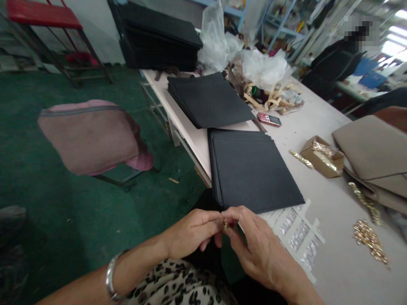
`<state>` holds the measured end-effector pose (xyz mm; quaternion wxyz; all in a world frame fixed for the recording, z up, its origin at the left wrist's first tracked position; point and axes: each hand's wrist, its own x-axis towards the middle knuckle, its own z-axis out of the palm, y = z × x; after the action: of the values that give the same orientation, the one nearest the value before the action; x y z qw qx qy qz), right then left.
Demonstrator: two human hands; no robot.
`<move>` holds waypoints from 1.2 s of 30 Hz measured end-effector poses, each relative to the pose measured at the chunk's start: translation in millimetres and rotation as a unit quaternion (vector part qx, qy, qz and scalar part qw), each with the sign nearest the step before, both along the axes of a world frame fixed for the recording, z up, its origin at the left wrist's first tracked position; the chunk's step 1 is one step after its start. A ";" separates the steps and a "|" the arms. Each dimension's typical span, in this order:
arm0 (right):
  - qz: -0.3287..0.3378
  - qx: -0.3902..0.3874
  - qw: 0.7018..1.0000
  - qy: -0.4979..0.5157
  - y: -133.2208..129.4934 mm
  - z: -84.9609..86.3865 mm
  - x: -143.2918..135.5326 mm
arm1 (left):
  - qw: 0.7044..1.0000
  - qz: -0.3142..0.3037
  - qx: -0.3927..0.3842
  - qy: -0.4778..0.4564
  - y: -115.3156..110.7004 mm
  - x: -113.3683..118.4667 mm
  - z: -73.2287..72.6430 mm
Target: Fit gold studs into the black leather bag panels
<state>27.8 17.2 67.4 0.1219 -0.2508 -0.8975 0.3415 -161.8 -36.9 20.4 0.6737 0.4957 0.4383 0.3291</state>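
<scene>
Both hands meet at the fingertips in the lower middle, in front of the table edge. Between them is a small gold metal piece. My left hand, with a silver bangle on its wrist, pinches it from the left side. From the right, my right hand holds the same piece between thumb and forefinger. Just beyond the hands lies a stack of black sheets. A heap of gold pieces rests on the table at the right.
A second black stack, a red phone, a small cardboard box and beige bags are on the table. A covered stool stands left. A person sits at the back right.
</scene>
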 end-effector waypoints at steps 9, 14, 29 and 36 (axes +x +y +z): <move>0.026 0.008 0.999 0.031 5.4 -1.9 0.4 | 1.000 -0.004 -0.012 -0.012 -5.6 -7.1 -8.0; 0.026 0.029 0.999 0.038 2.9 -1.1 3.9 | 1.000 -0.007 -0.009 -0.004 -6.4 -5.1 -7.2; -0.002 0.016 1.000 0.019 0.4 -2.1 10.1 | 1.000 -0.022 -0.007 0.001 -3.7 2.1 -7.9; -0.022 0.025 0.998 0.052 -3.4 -1.6 -5.3 | 1.000 0.004 0.013 -0.017 -1.5 1.8 -6.7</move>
<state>22.5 13.8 65.8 0.1817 -0.2493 -0.8925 0.3290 -160.0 -38.4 13.7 0.6734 0.4969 0.4242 0.3460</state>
